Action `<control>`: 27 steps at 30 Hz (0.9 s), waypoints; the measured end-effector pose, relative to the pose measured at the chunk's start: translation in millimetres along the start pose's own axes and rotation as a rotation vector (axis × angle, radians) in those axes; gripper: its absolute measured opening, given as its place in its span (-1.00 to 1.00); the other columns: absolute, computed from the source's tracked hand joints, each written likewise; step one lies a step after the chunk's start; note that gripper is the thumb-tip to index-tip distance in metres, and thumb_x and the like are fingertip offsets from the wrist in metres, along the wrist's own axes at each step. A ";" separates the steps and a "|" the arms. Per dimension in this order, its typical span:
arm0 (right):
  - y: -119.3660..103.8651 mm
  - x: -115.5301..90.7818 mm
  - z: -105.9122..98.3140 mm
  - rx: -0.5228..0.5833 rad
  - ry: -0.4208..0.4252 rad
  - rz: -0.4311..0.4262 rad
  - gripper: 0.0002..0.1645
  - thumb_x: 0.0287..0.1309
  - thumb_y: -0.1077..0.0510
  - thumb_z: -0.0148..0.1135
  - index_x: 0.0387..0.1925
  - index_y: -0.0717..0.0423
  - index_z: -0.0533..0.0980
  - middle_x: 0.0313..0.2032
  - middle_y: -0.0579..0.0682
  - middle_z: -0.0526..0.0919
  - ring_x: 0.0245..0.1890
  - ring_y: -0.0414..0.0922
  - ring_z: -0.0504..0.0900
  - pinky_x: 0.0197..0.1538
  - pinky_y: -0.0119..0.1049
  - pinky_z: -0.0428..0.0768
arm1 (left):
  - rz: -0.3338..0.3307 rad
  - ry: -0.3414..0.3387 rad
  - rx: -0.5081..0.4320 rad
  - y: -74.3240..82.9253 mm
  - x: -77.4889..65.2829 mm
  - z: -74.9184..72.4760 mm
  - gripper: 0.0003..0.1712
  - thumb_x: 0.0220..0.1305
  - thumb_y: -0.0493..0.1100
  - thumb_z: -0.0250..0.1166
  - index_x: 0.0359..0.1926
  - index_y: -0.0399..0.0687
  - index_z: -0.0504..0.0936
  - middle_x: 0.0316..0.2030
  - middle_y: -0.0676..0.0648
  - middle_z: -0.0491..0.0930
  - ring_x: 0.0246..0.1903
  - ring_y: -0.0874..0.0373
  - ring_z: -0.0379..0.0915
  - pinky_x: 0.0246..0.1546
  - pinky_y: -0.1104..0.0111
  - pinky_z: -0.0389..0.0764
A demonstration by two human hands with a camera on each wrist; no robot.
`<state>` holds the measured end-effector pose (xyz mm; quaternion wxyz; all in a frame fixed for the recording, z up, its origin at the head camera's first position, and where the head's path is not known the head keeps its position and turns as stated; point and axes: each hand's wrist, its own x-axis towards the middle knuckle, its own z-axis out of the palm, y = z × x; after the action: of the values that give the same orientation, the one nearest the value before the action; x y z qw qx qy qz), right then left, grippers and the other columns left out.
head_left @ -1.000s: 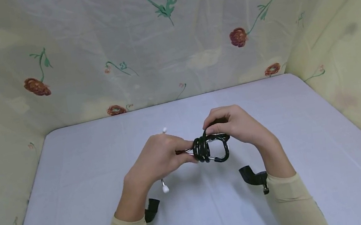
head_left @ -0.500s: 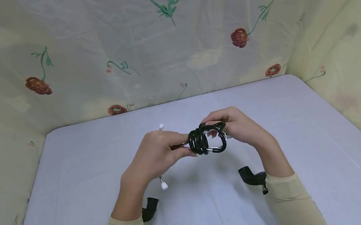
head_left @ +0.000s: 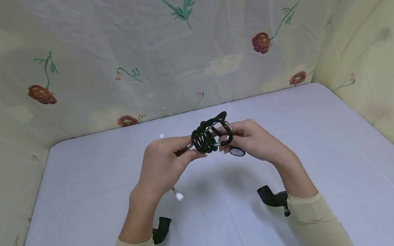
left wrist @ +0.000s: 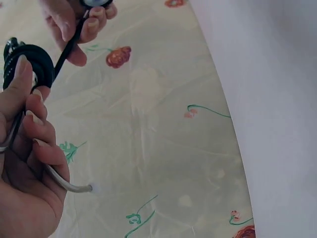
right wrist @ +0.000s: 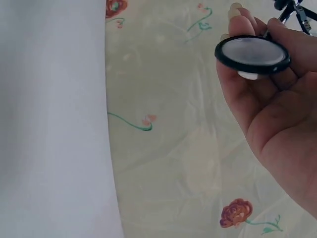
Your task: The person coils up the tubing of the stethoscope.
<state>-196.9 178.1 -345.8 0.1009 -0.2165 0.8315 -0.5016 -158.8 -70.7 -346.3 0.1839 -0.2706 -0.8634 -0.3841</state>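
Note:
Between both hands, above the table, is a stethoscope with its black tubing wound into a tight coil (head_left: 204,139). My left hand (head_left: 162,162) grips it at the metal binaural end, thumb and fingers just left of the coil. A white ear tip (head_left: 179,196) sticks out below that hand, and a curved metal ear tube (left wrist: 69,186) shows in the left wrist view. My right hand (head_left: 256,137) pinches the free tubing near the round chestpiece (right wrist: 253,51), whose pale disc faces up by the palm. A black loop with metal parts (head_left: 224,129) juts from the coil's right side.
A white-covered table (head_left: 213,231) lies below the hands. Flowered cloth (head_left: 90,71) hangs behind it and at both sides. Black angled mounts, one by the left sleeve (head_left: 162,229) and one by the right (head_left: 272,197), sit at the wrists.
Both hands have moved the stethoscope up and slightly left in the head view. Its loop has tilted upward, and the chestpiece has come into sight below my right fingers.

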 end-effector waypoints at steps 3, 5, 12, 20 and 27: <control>-3.4 0.2 3.5 0.025 -0.016 -0.025 -0.71 0.39 0.30 0.09 0.05 0.23 0.60 -0.30 0.16 0.75 -0.27 -0.03 0.73 -0.07 -0.16 0.67 | -0.060 0.042 0.008 -0.8 0.1 -1.7 -0.70 0.04 0.03 0.52 -0.13 0.21 0.80 -0.36 0.18 0.78 -0.55 0.40 0.48 -0.50 0.44 0.48; -6.8 0.0 7.2 0.054 -0.002 -0.033 -0.75 0.37 0.31 0.11 0.03 0.22 0.55 -0.31 0.12 0.75 -0.26 0.02 0.74 -0.09 -0.16 0.67 | -0.093 0.059 0.022 -1.5 0.7 -2.2 -0.68 0.05 0.04 0.52 -0.12 0.20 0.80 -0.39 0.17 0.77 -0.57 0.37 0.45 -0.52 0.42 0.45; -17.7 1.2 21.9 0.140 0.038 -0.095 -0.83 0.33 0.30 0.19 -0.13 0.21 0.37 -0.35 0.20 0.75 -0.39 0.04 0.75 -0.16 -0.18 0.69 | -0.206 0.100 0.029 -1.6 3.7 -2.3 -0.72 0.07 0.06 0.50 -0.16 0.17 0.80 -0.65 0.16 0.60 -0.64 0.26 0.35 -0.58 0.37 0.33; -17.3 -1.8 20.3 0.141 -0.064 -0.230 -0.82 0.41 0.30 0.08 -0.13 0.21 0.60 -0.19 0.14 0.72 -0.23 0.00 0.74 0.00 -0.22 0.66 | -0.266 0.100 0.018 -2.2 4.7 -3.2 -0.74 0.09 0.08 0.49 -0.19 0.16 0.80 -0.69 0.15 0.55 -0.63 0.23 0.35 -0.56 0.35 0.33; -17.7 -2.6 18.6 0.135 -0.105 -0.245 -0.76 0.38 0.30 0.10 -0.02 0.11 0.61 -0.04 0.07 0.72 -0.06 -0.01 0.73 0.08 -0.23 0.63 | -0.299 0.075 0.039 -4.3 4.6 -3.4 -0.74 0.11 0.10 0.47 -0.18 0.18 0.80 -0.67 0.15 0.58 -0.64 0.24 0.37 -0.58 0.35 0.32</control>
<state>-182.9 157.5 -339.2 0.0967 -0.3351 0.7568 -0.5528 -164.7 -74.1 -344.1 0.1621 -0.1211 -0.8938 -0.4003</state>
